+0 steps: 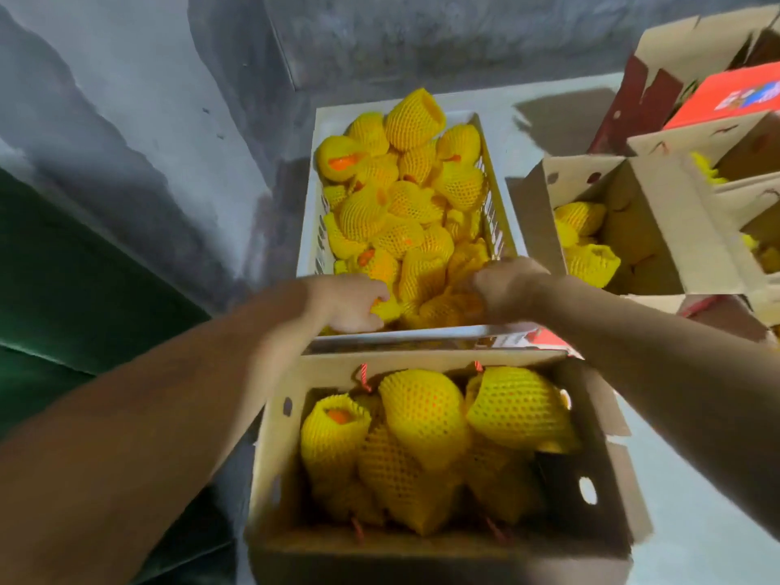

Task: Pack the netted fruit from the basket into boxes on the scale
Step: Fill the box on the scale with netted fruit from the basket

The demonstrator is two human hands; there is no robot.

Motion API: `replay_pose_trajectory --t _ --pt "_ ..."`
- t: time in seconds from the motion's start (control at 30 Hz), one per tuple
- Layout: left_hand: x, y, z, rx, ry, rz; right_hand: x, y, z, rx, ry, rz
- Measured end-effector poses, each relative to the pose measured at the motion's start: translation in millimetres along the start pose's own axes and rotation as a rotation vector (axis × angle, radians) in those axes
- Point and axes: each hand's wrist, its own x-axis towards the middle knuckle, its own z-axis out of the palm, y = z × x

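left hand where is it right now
In the head view the left hand is at the near left corner of the white basket, gripping a netted fruit, just beyond the cardboard box.

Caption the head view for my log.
Both hands, left and right, grasp netted fruit in the white basket.

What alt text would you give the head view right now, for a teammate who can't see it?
Both hands reach into a white basket heaped with fruit in yellow foam nets: the left hand grips one netted fruit, the right hand curls over others. An open cardboard box nearer the camera is nearly full; more boxes stand to the right.
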Motion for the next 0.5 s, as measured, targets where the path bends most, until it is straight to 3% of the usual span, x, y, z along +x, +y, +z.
replay_pose_trajectory --t 0.07,0.2,0.5 --pt "23.1 -10.5 9.1 0.068 -0.094 -0.059 17.1 5.9 11.2 -0.195 0.027 -0.02" --pt "36.7 -26.4 17.0 0.026 -0.143 -0.1 37.7 10.2 28.2 -0.352 -0.013 -0.056" --pt "38.6 -25.0 25.1 0.194 0.127 -0.081 62.0 7.7 49.0 -0.363 0.004 -0.02"
